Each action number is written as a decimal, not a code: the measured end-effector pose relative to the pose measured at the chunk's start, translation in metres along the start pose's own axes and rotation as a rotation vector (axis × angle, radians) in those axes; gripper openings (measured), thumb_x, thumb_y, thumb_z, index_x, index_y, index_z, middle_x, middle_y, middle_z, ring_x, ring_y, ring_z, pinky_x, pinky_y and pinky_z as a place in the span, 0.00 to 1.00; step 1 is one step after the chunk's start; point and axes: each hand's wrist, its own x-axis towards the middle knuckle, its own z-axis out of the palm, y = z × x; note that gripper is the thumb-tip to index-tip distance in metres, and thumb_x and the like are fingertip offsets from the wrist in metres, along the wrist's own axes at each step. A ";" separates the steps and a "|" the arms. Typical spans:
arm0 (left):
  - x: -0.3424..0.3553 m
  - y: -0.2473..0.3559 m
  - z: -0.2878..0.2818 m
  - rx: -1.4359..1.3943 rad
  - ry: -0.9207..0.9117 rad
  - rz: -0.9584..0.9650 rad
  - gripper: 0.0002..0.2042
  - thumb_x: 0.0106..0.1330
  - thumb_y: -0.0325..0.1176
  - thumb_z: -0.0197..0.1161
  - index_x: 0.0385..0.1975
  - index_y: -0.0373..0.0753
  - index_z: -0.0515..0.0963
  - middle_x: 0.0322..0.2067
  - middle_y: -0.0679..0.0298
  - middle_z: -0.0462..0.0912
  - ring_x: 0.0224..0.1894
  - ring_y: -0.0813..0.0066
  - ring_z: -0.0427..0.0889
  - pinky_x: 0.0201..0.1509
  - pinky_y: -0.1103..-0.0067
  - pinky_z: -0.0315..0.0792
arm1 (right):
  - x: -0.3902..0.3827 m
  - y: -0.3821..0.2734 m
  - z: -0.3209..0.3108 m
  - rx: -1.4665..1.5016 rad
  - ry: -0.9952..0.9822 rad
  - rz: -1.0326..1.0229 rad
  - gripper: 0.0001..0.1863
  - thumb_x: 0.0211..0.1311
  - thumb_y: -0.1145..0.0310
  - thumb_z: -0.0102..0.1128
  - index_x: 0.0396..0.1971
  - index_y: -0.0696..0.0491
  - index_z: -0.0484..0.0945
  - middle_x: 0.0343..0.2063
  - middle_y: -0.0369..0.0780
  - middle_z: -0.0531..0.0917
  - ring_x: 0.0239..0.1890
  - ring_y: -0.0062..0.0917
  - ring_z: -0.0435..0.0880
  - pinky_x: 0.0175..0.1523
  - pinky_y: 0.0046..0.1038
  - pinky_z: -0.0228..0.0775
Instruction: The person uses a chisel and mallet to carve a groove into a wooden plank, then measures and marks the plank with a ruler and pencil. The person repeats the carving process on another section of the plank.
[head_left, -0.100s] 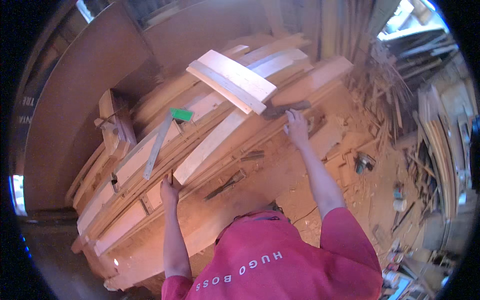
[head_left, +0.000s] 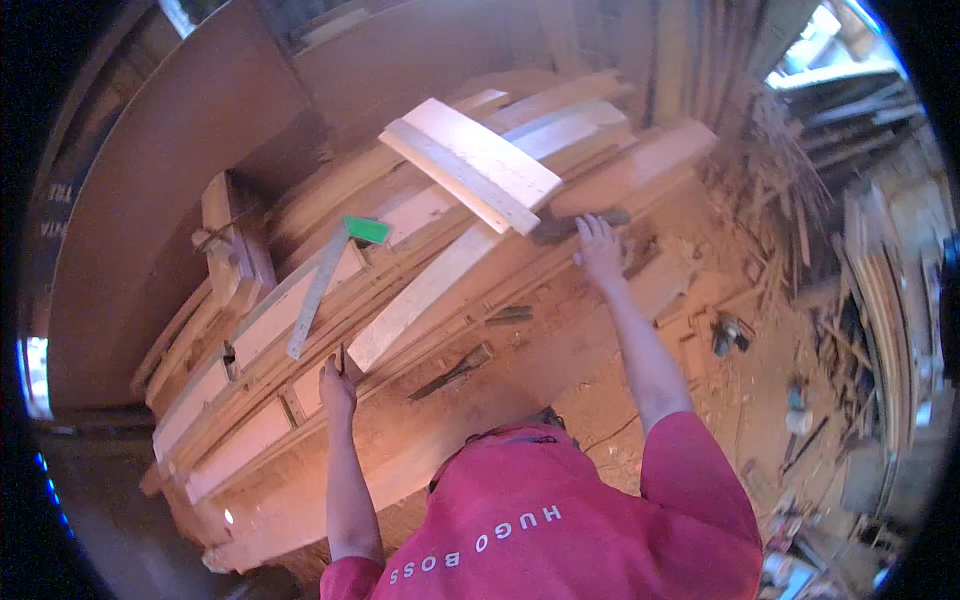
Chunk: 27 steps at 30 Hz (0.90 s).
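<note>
Right hand [head_left: 600,250]: fingers extended and slightly spread, thumb apart, reaching to a dark, elongated object [head_left: 558,230] right of upper centre. Fingertips are at or just over it; contact cannot be confirmed. Its kind is unclear, and no grasp around it shows.

Left hand [head_left: 340,395]: left of centre, fingers bent at the near edge of the timber, beside the lower end of a narrow pale board [head_left: 430,293]. A small dark upright piece shows at the fingertips; whether it is pinched cannot be told.

Step, as judged: right hand reaching for or touching the dark object, left hand placed at the timber edge. A secure hold there would call for the right fingers to wrap around the object, keeping clear of the stacked boards [head_left: 490,150] just to its left.

Further out: try square [head_left: 320,290] with green handle, left of centre; chisel-like tool [head_left: 452,375] near centre; power tool [head_left: 730,335] at right; stacked timber strips [head_left: 880,320] at far right.
</note>
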 end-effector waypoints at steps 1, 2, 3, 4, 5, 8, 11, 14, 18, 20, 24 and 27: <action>-0.011 -0.004 -0.005 -0.032 -0.013 -0.055 0.20 0.59 0.23 0.55 0.54 0.33 0.72 0.38 0.48 0.77 0.40 0.50 0.78 0.44 0.63 0.72 | 0.015 0.013 0.014 -0.101 -0.066 -0.048 0.29 0.53 0.68 0.62 0.58 0.52 0.70 0.56 0.43 0.74 0.61 0.38 0.69 0.64 0.52 0.60; -0.023 -0.005 -0.006 -0.020 0.023 -0.040 0.18 0.59 0.22 0.54 0.51 0.32 0.73 0.36 0.48 0.76 0.38 0.50 0.77 0.43 0.63 0.72 | 0.028 0.031 0.024 -0.207 -0.127 -0.097 0.25 0.56 0.69 0.59 0.56 0.52 0.72 0.55 0.43 0.75 0.60 0.39 0.70 0.64 0.54 0.59; -0.039 -0.005 -0.014 0.006 0.065 -0.032 0.16 0.58 0.22 0.54 0.48 0.32 0.73 0.35 0.49 0.75 0.37 0.51 0.77 0.41 0.63 0.71 | 0.039 0.036 0.029 -0.202 -0.245 -0.096 0.21 0.57 0.69 0.55 0.53 0.51 0.74 0.54 0.43 0.76 0.59 0.39 0.71 0.64 0.55 0.59; -0.054 -0.007 -0.020 0.033 0.110 -0.026 0.14 0.58 0.22 0.53 0.45 0.31 0.73 0.33 0.49 0.74 0.36 0.51 0.76 0.40 0.63 0.71 | 0.050 0.039 0.028 -0.201 -0.358 -0.101 0.18 0.59 0.69 0.52 0.50 0.51 0.76 0.53 0.43 0.77 0.58 0.39 0.73 0.63 0.56 0.59; -0.071 -0.017 -0.023 -0.067 0.101 -0.122 0.12 0.58 0.21 0.53 0.42 0.31 0.73 0.33 0.49 0.74 0.35 0.51 0.75 0.39 0.63 0.70 | 0.054 0.037 0.023 -0.210 -0.340 -0.135 0.14 0.59 0.69 0.53 0.45 0.50 0.78 0.48 0.43 0.79 0.55 0.38 0.76 0.62 0.55 0.61; -0.128 -0.044 -0.006 -0.130 0.206 -0.224 0.05 0.59 0.21 0.52 0.34 0.30 0.70 0.31 0.50 0.72 0.34 0.50 0.74 0.38 0.63 0.68 | 0.061 0.035 -0.004 0.009 -0.485 -0.087 0.22 0.47 0.62 0.69 0.43 0.51 0.76 0.40 0.45 0.81 0.47 0.42 0.80 0.50 0.43 0.73; -0.187 -0.043 0.021 -0.045 0.194 -0.347 0.05 0.60 0.25 0.54 0.32 0.31 0.68 0.29 0.49 0.71 0.33 0.48 0.72 0.38 0.62 0.67 | 0.036 0.034 -0.031 0.006 -0.491 0.041 0.21 0.45 0.64 0.68 0.41 0.49 0.74 0.34 0.47 0.80 0.38 0.45 0.81 0.42 0.46 0.74; -0.244 -0.033 0.047 0.043 0.049 -0.495 0.15 0.63 0.39 0.59 0.24 0.32 0.73 0.25 0.49 0.76 0.30 0.48 0.77 0.36 0.61 0.70 | 0.011 0.058 -0.043 0.201 -0.303 0.261 0.22 0.44 0.65 0.67 0.42 0.51 0.74 0.34 0.47 0.79 0.40 0.47 0.80 0.42 0.44 0.74; -0.270 -0.015 0.057 0.081 -0.276 -0.681 0.23 0.67 0.49 0.57 0.20 0.33 0.78 0.21 0.51 0.80 0.26 0.51 0.82 0.33 0.60 0.73 | 0.055 0.085 -0.073 0.153 -0.059 0.287 0.23 0.45 0.67 0.68 0.45 0.51 0.75 0.40 0.47 0.80 0.44 0.46 0.80 0.46 0.42 0.74; -0.272 -0.031 0.068 -0.040 -0.327 -0.598 0.20 0.69 0.44 0.54 0.27 0.32 0.80 0.21 0.52 0.80 0.27 0.54 0.82 0.33 0.62 0.73 | 0.100 0.094 -0.086 0.169 -0.030 0.226 0.25 0.46 0.64 0.70 0.47 0.50 0.76 0.44 0.47 0.80 0.45 0.46 0.80 0.47 0.42 0.74; -0.252 -0.116 0.110 -0.233 -0.223 -0.563 0.16 0.71 0.35 0.49 0.40 0.29 0.80 0.23 0.54 0.80 0.27 0.63 0.80 0.34 0.67 0.73 | 0.186 0.110 -0.046 0.112 -0.118 0.089 0.29 0.48 0.55 0.73 0.52 0.43 0.77 0.47 0.44 0.81 0.49 0.40 0.81 0.51 0.42 0.74; -0.206 -0.083 0.084 -0.147 -0.082 -0.461 0.18 0.68 0.33 0.54 0.52 0.28 0.76 0.25 0.54 0.80 0.28 0.67 0.78 0.34 0.72 0.73 | 0.224 0.071 -0.055 0.030 -0.301 0.094 0.31 0.45 0.48 0.74 0.51 0.40 0.79 0.47 0.43 0.81 0.51 0.38 0.80 0.52 0.42 0.73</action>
